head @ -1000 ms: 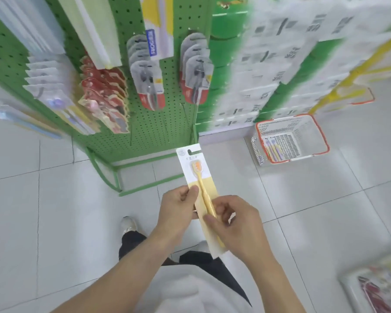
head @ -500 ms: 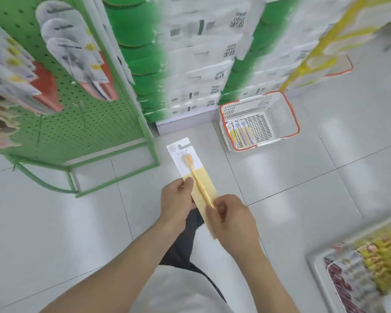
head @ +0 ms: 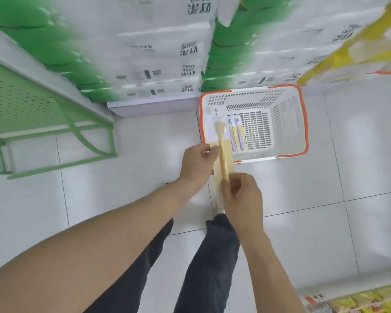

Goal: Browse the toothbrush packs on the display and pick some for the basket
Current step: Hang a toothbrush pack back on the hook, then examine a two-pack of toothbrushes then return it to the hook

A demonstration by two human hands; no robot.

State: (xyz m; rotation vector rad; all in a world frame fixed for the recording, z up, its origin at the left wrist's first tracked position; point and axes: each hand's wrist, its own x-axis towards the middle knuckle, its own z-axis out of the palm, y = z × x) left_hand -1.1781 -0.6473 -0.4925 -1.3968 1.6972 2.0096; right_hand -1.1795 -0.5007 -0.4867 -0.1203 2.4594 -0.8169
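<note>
The floor (head: 122, 199) is glossy pale tile with thin dark joints, throwing soft reflections. At upper right the basket (head: 287, 123) is slotted white plastic, matt, with an orange rim. The toothbrush pack (head: 222, 154), at centre, looks like smooth card, white above and yellow below. At upper left the display rack (head: 20, 102) is green-painted perforated metal on tubular legs. The trousers (head: 212, 256) below are dark matt cloth.
</note>
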